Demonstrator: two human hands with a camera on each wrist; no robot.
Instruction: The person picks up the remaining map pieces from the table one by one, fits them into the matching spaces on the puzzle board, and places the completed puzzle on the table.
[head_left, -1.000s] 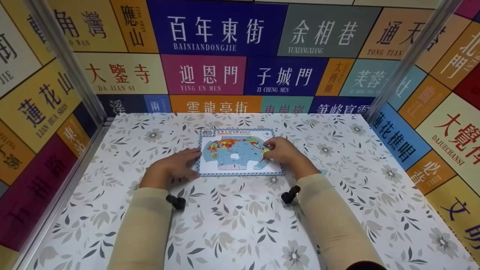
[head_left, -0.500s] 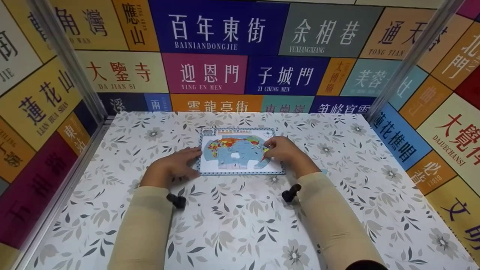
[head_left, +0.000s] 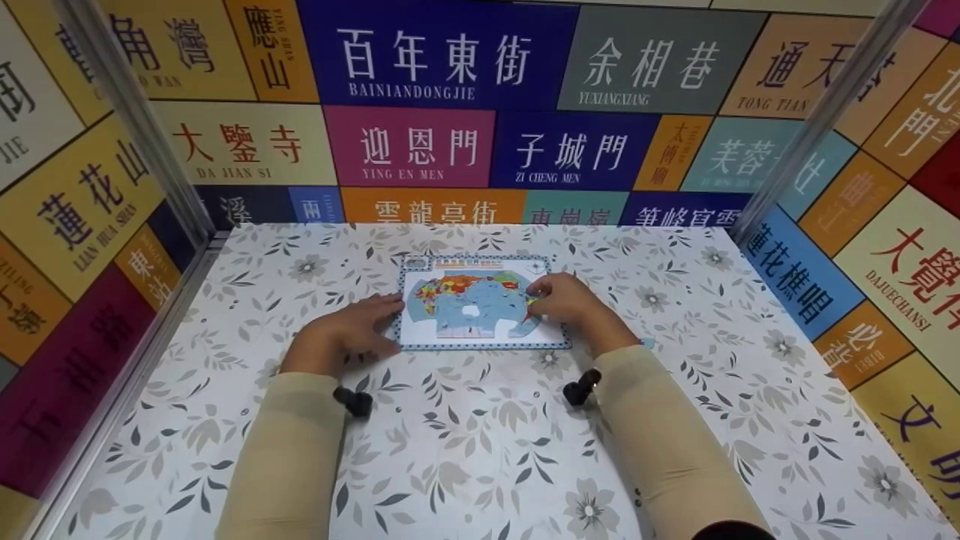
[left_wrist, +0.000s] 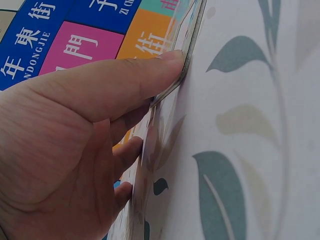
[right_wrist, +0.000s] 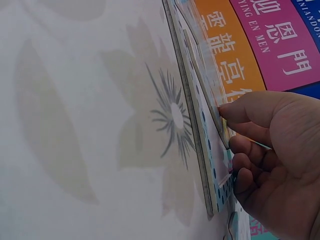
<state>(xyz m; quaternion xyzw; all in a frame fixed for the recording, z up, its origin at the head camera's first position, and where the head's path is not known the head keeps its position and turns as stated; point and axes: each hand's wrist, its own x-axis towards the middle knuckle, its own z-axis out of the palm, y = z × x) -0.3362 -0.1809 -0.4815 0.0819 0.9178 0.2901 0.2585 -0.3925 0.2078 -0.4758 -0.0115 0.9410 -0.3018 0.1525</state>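
A world map jigsaw puzzle (head_left: 416, 334) with a blue dotted border lies flat on the table. White gaps show near its middle, at lower left and at lower right. My left hand (head_left: 349, 328) rests at the board's left edge, fingers extended; in the left wrist view its thumb (left_wrist: 167, 67) touches the board's corner (left_wrist: 192, 47). My right hand (head_left: 568, 304) is over the map's right side. Its thumb and index finger pinch the edge of a puzzle piece (right_wrist: 212, 117) there, the other fingers curled. The fingers hide part of that piece.
A small light-blue piece (head_left: 646, 342) lies on the table beside the right wrist, partly hidden. The table (head_left: 465, 450) has a floral cover. Panels with large printed characters (head_left: 442, 56) stand behind and at both sides, with metal posts (head_left: 814, 127) at the corners.
The head view has shifted very slightly. Both hands keep their places at the puzzle, and the right fingers stay on the map's right side.
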